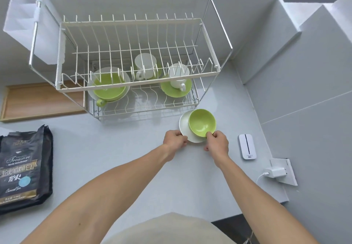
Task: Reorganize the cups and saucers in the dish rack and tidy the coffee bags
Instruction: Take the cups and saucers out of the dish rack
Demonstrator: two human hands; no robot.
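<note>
In front of the two-tier wire dish rack [133,85], my left hand [175,140] grips the near-left rim of a white saucer [184,125]. A green cup [202,122] rests on that saucer, and my right hand [217,142] pinches the cup's near rim. On the rack's lower tier, a green cup [108,89] sits on a white saucer [125,76] at the left. A white cup [144,64] stands in the middle at the back. At the right, another white cup [178,76] sits on a green saucer [175,91]. Black coffee bags [22,167] lie at the left counter edge.
A wooden tray [38,101] lies left of the rack. A white plastic holder [24,17] hangs on the rack's left end. A small white device [247,146] and a plugged-in charger [276,172] sit at the right, beside the wall.
</note>
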